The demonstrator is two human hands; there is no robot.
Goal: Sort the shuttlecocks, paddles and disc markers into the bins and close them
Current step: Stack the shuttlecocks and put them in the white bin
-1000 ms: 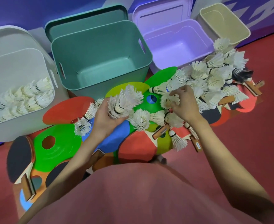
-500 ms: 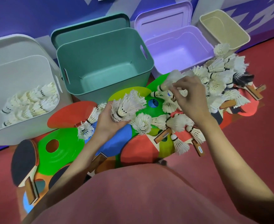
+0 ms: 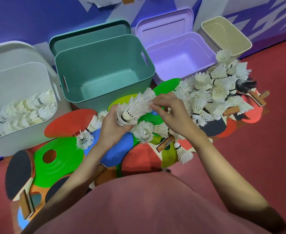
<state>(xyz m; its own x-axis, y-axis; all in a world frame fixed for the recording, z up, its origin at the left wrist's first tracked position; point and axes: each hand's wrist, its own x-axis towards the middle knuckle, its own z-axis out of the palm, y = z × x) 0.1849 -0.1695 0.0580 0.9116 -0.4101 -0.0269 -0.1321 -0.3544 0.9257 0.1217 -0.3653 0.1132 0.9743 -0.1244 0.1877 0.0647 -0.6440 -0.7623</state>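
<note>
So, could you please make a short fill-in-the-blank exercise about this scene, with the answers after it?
1. The only bin that already holds shuttlecocks is the ____ bin, at the far left.
2. The left hand grips a stack of ____.
3. The green disc marker has a round ____ in it.
4. The teal bin stands directly left of the ____ bin.

Answers: white; shuttlecocks; hole; purple
</note>
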